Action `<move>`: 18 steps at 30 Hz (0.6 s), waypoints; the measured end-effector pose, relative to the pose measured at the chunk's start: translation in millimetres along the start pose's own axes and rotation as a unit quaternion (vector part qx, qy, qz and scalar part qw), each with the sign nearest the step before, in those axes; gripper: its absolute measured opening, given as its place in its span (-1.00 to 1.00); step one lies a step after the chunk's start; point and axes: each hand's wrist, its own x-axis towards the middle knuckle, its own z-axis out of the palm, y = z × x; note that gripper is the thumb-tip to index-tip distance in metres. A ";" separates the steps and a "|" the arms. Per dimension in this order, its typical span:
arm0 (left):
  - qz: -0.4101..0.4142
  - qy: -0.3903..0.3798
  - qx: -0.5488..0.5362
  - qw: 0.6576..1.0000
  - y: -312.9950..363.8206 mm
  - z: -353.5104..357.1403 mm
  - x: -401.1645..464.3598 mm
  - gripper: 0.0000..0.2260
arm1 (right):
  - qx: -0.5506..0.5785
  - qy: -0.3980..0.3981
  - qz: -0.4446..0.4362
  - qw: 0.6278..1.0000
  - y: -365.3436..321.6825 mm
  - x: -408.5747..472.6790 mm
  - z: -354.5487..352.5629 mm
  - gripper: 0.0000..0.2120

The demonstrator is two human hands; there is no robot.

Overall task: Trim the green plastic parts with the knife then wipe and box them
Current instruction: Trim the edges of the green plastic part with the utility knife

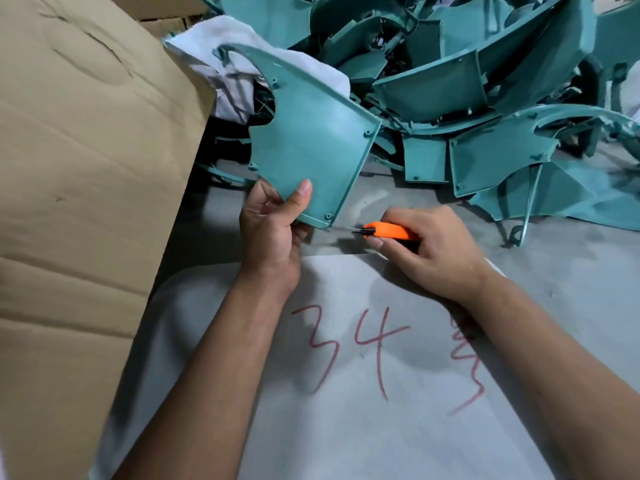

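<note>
Teal-green plastic is what I see first: one flat green part (308, 140) with a curved horn at its top stands upright above the work surface, and my left hand (273, 230) pinches its lower edge, thumb pressed on the face and fingers curled behind. Just right of that lower corner my right hand (429, 247) wraps around an orange knife (388, 231), its short blade tip pointing at the part's corner and nearly touching it. Under both forearms lies a pale sheet (346, 427) with "34" and another mark scrawled in red. The sheet rests on a dull grey table (571, 306) with faint scuffs. Behind the held part a loose heap of green parts (467, 81) spreads across the back and right, pieces tilted and overlapping. A white cloth (221, 53) lies crumpled at the heap's left edge, partly behind the horn. A big brown cardboard box (79, 168) fills the left side, its wall leaning over the table edge.
</note>
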 end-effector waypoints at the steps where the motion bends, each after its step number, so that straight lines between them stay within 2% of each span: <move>1: -0.005 -0.008 -0.011 1.000 1.2 1.2 -0.9 -0.82 | -0.001 0.000 0.002 1.000 0.4 0.0 0.8 -0.70; 5: -0.014 -0.030 -0.048 0.998 5.9 5.5 -3.7 -0.71 | -0.005 0.019 0.020 1.000 -0.8 0.7 3.7 -0.67; 11: -0.022 -0.083 -0.060 0.994 8.3 -0.1 -7.0 -0.69 | 0.049 0.155 0.059 0.985 -0.3 1.6 -3.7 -0.62; 15: -0.018 -0.102 -0.041 0.994 12.3 -3.7 -8.1 -0.75 | 0.048 0.232 0.160 0.958 7.4 1.5 -8.0 -0.57; 18: 0.000 -0.095 -0.016 0.995 13.7 -6.5 -9.2 -0.77 | -0.037 0.219 0.241 0.945 18.6 1.1 -12.3 -0.51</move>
